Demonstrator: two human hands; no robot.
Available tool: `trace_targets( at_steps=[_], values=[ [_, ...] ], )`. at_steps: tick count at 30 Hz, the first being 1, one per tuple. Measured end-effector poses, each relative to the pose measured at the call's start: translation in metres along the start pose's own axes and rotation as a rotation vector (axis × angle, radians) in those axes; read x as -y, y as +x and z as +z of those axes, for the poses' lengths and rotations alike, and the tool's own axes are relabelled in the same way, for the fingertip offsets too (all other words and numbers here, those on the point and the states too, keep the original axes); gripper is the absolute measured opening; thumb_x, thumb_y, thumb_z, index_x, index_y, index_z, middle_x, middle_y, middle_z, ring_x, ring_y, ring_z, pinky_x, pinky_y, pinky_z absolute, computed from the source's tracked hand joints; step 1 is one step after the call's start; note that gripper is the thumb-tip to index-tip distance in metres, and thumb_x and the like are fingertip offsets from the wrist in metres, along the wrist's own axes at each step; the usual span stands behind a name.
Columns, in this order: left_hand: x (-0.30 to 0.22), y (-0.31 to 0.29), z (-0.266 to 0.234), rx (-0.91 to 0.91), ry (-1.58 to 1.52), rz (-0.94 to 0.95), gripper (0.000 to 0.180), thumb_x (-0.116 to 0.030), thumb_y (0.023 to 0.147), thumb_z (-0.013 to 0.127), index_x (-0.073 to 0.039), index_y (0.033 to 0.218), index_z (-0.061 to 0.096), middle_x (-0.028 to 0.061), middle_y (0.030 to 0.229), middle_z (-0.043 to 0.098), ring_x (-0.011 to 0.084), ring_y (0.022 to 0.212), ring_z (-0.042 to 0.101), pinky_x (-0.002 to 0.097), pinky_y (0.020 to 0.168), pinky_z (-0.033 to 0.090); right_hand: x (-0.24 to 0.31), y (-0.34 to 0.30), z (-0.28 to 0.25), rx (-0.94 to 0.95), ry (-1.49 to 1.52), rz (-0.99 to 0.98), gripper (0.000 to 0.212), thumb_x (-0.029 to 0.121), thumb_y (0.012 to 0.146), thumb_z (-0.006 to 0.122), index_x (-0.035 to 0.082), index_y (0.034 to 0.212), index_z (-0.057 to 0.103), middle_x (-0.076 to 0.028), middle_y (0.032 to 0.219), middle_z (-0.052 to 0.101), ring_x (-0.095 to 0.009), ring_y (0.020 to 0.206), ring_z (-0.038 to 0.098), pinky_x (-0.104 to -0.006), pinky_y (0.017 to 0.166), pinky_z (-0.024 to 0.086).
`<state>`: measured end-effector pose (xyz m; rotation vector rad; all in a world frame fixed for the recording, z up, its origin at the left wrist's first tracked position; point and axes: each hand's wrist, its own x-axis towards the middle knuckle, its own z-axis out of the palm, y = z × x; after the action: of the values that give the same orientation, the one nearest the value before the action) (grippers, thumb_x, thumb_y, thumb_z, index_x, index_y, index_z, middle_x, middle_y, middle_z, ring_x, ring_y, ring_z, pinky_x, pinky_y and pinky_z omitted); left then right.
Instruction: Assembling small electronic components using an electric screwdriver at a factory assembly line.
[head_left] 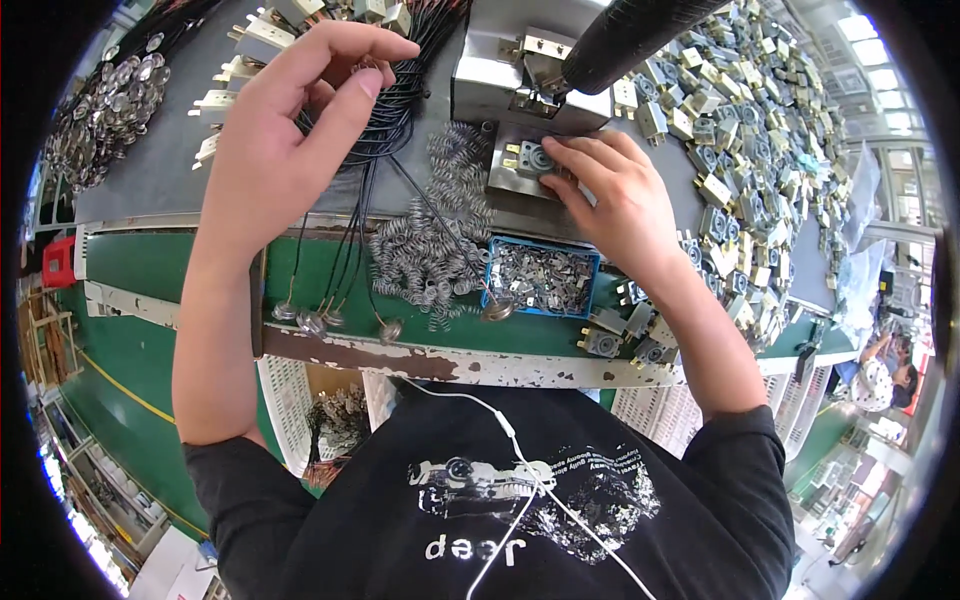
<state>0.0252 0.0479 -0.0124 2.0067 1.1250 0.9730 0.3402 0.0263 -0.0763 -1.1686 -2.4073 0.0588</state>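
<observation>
Two bare hands work over a grey desk (150,180). The right hand (618,192) is partly open, its fingers bent and its thumb and index fingertips set around the near end of a small grey component (533,157); the fingers hide that end. The component lies on a metal block (507,181), just left of those fingertips. Its long axis runs roughly left to right, and its brass prongs (512,149) point left, away from the right hand.

It looks light and stiff, with a smooth shell that may slide a little on the metal. The sides of the body seem the best hold; the thin prongs could bend.

The left hand (283,140) is raised beside a bundle of black wires (388,130), fingers half curled, thumb apart from the index finger; whether it grips anything cannot be told.

Between the hands, nearer the wearer, lie coiled springs (415,255) and a blue tray (550,315) of small metal parts. Beyond the right hand, to its right, spreads a pile of similar components (735,130).
</observation>
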Motion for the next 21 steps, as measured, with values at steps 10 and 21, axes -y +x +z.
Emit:
trace_targets(
  at_steps=[10,21],
  values=[
    [0.002,-0.002,0.004,-0.104,0.093,0.046,0.019,-0.008,0.101,0.062,-0.008,0.119,0.069,-0.0035,0.091,0.069,0.0007,0.074,0.055,0.0199,0.066,0.045,0.078,-0.026,-0.019,0.408,0.415,0.094,0.046,0.023,0.083,0.084,0.008,0.123,0.066,-0.010,0.095,0.070,-0.032,0.091,0.067,-0.0414,0.081,0.054],
    [0.025,0.001,0.034,0.051,0.682,0.386,0.019,-0.007,0.087,0.069,-0.007,0.106,0.069,0.0065,0.098,0.068,0.0257,0.098,0.066,0.0381,0.089,0.051,0.047,0.024,-0.058,0.574,1.132,0.690,0.044,0.015,0.105,0.060,-0.001,0.145,0.053,-0.002,0.076,0.063,-0.008,0.063,0.060,-0.0232,0.062,0.052]
  ],
)
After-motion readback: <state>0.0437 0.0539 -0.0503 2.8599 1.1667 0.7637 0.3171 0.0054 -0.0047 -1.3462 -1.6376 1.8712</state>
